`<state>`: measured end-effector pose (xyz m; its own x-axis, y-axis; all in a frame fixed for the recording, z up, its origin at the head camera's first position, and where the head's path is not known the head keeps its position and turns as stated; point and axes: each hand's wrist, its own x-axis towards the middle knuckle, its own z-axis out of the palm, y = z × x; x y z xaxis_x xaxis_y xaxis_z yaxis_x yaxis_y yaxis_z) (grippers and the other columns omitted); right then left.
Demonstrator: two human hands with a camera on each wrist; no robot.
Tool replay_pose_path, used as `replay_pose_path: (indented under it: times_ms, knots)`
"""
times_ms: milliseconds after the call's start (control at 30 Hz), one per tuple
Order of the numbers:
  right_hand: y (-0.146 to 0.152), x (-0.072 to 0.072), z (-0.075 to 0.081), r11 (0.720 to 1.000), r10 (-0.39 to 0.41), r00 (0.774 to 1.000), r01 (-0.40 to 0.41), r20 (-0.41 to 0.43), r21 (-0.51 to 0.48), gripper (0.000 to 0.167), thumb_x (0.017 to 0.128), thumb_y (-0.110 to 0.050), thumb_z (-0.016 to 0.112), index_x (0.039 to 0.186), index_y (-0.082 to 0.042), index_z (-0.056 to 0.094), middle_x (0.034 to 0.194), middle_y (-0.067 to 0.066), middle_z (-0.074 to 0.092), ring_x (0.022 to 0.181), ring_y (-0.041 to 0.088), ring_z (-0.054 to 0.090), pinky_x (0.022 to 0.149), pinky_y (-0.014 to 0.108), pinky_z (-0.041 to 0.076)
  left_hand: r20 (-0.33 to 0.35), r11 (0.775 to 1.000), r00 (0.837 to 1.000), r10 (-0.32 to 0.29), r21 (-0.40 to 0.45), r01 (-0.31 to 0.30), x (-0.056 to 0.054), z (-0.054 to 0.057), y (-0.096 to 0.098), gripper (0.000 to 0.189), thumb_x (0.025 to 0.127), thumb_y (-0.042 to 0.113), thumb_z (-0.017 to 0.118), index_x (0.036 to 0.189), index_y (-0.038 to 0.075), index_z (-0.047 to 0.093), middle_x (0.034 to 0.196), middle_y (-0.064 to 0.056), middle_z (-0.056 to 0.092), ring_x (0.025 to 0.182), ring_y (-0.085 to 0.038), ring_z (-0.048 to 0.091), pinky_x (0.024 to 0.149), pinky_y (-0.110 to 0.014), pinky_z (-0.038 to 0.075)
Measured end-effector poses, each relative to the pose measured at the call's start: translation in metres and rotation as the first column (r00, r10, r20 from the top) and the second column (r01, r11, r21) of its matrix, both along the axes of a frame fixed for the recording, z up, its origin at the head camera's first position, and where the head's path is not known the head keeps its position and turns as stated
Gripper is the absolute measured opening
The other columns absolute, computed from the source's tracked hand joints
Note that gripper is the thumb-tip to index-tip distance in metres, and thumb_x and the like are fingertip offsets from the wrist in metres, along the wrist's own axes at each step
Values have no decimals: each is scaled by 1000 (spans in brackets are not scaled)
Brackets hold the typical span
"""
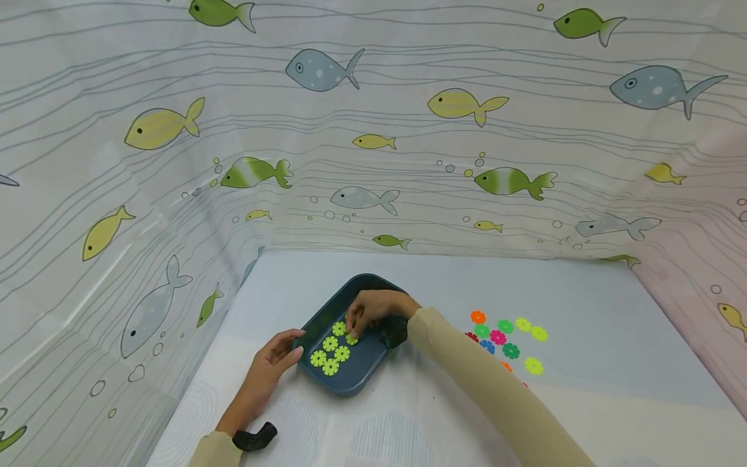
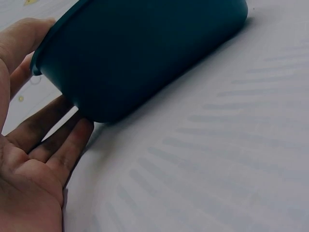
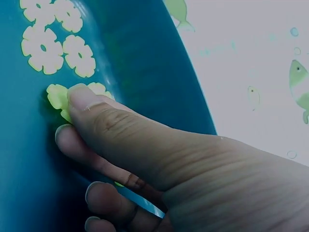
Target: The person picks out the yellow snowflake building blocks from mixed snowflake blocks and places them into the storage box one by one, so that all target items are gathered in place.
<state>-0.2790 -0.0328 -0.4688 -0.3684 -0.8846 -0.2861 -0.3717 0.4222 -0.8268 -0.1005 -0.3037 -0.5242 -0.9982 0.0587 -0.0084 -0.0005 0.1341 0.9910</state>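
Note:
A dark blue plastic tub (image 1: 364,371) stands on the table, with several yellow-green notched flower discs (image 1: 330,344) lying flat inside. My right hand (image 1: 373,308) reaches into it and pinches one yellow-green disc (image 3: 58,96) between thumb and index finger, close to the tub floor. The other right fingers curl beneath, as the right wrist view shows. At the tub's left end, my left hand (image 1: 274,360) holds the rim, thumb at the edge. Its lower fingers (image 2: 72,145) lie against the outside wall near the base.
Right of the tub, partly behind my right sleeve (image 1: 484,383), loose discs lie scattered: a pink disc (image 1: 498,337), an orange disc (image 1: 478,317), a green disc (image 1: 511,351) and a yellow-green disc (image 1: 533,366) among them. Fish-patterned walls (image 1: 408,181) enclose the table on three sides.

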Motion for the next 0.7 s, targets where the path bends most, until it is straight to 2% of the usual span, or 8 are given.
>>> replay_pose_path:
  times_ms: [400, 700]
  knots:
    - [0, 3, 2, 1000, -17, 1000, 17, -14, -13, 18, 93, -11, 78, 109, -5, 77, 87, 5, 76, 63, 14, 56, 55, 27, 45, 3, 1000, 1000, -6, 0, 6, -2, 0, 1, 45, 102, 21, 67, 144, 11, 54, 152, -8, 46, 136, -4, 47, 104, -16, 42]
    - [1, 4, 17, 992, -87, 996, 87, 1, -95, 21, 96, -17, 75, 116, -8, 74, 91, 8, 75, 65, 16, 55, 56, 28, 47, 14, 1000, 1000, 7, -14, -7, -2, 0, -1, 46, 102, 22, 68, 144, 12, 54, 153, -7, 45, 134, -3, 47, 103, -15, 42]
